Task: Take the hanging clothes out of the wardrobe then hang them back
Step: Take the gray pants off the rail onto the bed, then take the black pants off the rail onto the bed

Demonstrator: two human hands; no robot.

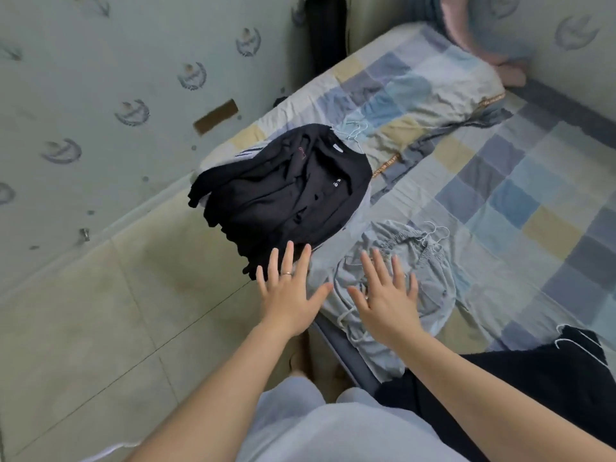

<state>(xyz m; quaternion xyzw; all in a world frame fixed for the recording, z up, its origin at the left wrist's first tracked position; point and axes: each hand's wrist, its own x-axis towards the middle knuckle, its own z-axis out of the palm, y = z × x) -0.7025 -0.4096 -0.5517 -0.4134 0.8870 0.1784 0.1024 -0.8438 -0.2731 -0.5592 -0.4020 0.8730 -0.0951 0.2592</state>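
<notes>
The hanging clothes lie out on the bed, not in any wardrobe. A pile of black clothes [286,191] sits at the bed's near-left edge, with its lower hem drooping over the side towards the floor. Pale wire hangers [353,133] stick out at its far end. Just beside it, towards the person, a crumpled grey garment [430,278] lies on the sheet, with another pale hanger [433,235] at its far edge.

The left hand [288,291] reaches forward palm down. Its grip is apart, with the fingers straight and spread and nothing in them. The fingertips overlap the lower edge of the black pile, though whether they touch it cannot be told. A ring [286,273] shows on one finger. The right hand [386,295] is spread the same way over the grey garment, holding nothing. It is unclear whether it presses on the cloth or hangs just above it.

At the lower right, a second black garment [550,368] lies on the bed with a white hanger [580,345] on top.

The bed [533,201] wears a checked sheet of blue, grey and yellow squares. A folded quilt [416,85] in the same check lies across its far end, and something pink [476,35] sits beyond that against the wall.

To the left are a pale tiled floor [100,311] and a greenish wall [100,78] patterned with repeated emblems. The person's light grey clothing [333,428] fills the bottom of the view.
</notes>
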